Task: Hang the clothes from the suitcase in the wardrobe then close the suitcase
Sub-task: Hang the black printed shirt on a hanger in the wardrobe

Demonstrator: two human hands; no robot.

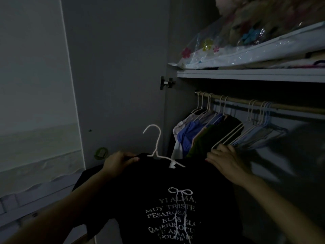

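The left hand (119,162) pinches the black shirt (158,199) on its hanger (156,148); the right hand (223,159), fingers spread, smooths the shoulder so it sits straight.

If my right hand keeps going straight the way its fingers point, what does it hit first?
Probably the empty white hangers on the rail: the right hand points up toward them, fingertips already at the lowest one. Depth is unclear in this dim view.

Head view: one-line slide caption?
Both hands, left hand and right hand, hold a black printed T-shirt on a white hanger before the wardrobe rail.
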